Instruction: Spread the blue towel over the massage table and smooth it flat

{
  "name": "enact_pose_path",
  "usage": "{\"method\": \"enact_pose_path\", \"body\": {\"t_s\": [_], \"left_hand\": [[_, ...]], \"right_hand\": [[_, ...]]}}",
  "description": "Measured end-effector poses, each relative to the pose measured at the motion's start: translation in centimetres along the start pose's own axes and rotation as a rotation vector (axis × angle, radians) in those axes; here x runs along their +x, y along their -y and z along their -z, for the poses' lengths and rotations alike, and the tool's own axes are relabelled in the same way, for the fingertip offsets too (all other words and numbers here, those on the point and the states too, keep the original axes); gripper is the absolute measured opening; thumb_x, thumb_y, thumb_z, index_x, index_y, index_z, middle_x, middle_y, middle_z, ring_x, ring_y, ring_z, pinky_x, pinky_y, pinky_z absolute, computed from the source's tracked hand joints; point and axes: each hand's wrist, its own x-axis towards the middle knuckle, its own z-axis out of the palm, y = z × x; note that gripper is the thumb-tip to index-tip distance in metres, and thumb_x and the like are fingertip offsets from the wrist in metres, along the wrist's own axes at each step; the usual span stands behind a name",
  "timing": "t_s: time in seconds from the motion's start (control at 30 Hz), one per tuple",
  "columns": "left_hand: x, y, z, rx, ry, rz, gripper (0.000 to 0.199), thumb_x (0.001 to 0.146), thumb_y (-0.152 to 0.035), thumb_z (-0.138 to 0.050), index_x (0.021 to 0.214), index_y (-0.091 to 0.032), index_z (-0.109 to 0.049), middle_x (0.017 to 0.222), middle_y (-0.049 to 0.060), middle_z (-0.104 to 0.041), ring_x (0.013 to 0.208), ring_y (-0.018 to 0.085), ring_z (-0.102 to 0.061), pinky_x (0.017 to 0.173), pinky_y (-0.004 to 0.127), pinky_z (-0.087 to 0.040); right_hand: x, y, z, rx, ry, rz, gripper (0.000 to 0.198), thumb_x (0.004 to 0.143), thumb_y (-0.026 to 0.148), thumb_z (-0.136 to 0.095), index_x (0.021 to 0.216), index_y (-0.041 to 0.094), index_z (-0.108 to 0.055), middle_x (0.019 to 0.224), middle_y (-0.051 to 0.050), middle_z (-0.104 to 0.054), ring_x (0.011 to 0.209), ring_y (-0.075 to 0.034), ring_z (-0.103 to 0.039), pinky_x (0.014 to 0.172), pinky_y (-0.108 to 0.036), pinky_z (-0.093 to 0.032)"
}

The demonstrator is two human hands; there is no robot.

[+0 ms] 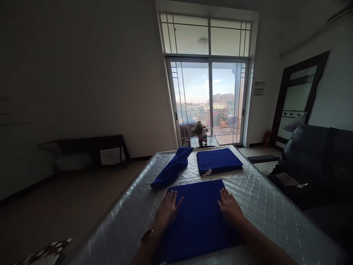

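Note:
A flat, folded blue cloth lies on the quilted silver mattress in front of me. My left hand rests flat on its left edge, fingers stretched out and pointing away from me. On the right edge lies my right hand, also flat with the fingers extended. Beyond them is a second folded blue cloth, with a small white tag at its near edge. To the left of that, a crumpled blue cloth lies in a loose, elongated heap.
Past the mattress stand a small dark table, a bottle and a potted plant, before a glass sliding door. A black armchair is at the right. A low dark shelf stands along the left wall.

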Motion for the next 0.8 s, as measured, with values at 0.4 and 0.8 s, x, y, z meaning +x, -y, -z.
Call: {"method": "enact_pose_path", "body": {"t_s": [0.4,0.8], "left_hand": [[-0.1,-16.2,4.2,-0.348,0.026,-0.342,0.065,0.103,-0.051,-0.019,0.154,-0.014,-0.032,0.161,0.015,-0.034,0.150,0.026,-0.028,0.121,0.049,-0.031],[-2.0,-9.3,2.9,-0.219,0.048,-0.195,0.068,0.102,-0.054,-0.015,0.154,-0.014,-0.032,0.161,0.013,-0.034,0.150,0.026,-0.029,0.122,0.049,-0.030]], "right_hand": [[-0.1,-0.3,-0.3,-0.051,-0.026,0.067,0.061,0.100,0.034,-0.021,0.155,0.007,-0.027,0.163,-0.012,-0.020,0.153,-0.024,-0.012,0.125,-0.043,-0.015],[-0.1,-0.2,0.0,0.012,-0.023,0.060,0.062,0.101,0.036,-0.020,0.154,0.005,-0.027,0.163,-0.014,-0.024,0.152,-0.022,-0.015,0.124,-0.041,-0.018]]}}
